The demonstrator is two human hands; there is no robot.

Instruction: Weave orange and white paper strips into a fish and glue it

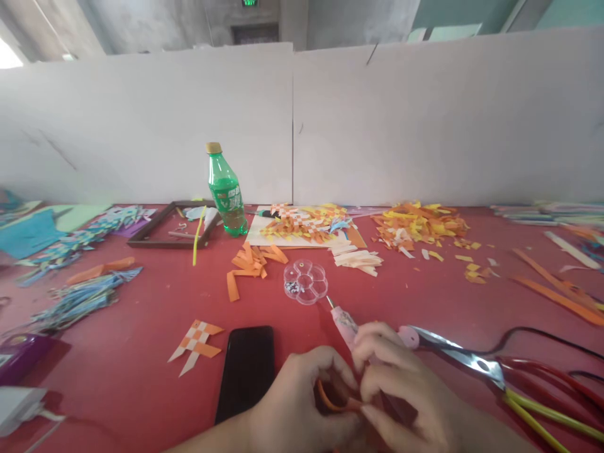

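Observation:
Low in the middle, my left hand [302, 402] and my right hand [401, 390] meet over the red table [141, 302]. Both pinch a thin curved orange paper strip [330, 402] between their fingertips. My right hand also rests against a pink glue gun [344, 324] whose nozzle points up-left toward a clear flower-shaped bead box [306, 282]. A black phone [248, 371] lies just left of my left hand.
Scissors [467, 358] with yellow and red handles lie at the right. A green bottle [226, 192], a brown frame [170, 226], a woven orange-white paper piece [195, 343], piles of orange and yellow paper scraps [418, 226] and blue strips [80, 296] cover the table. White boards stand behind.

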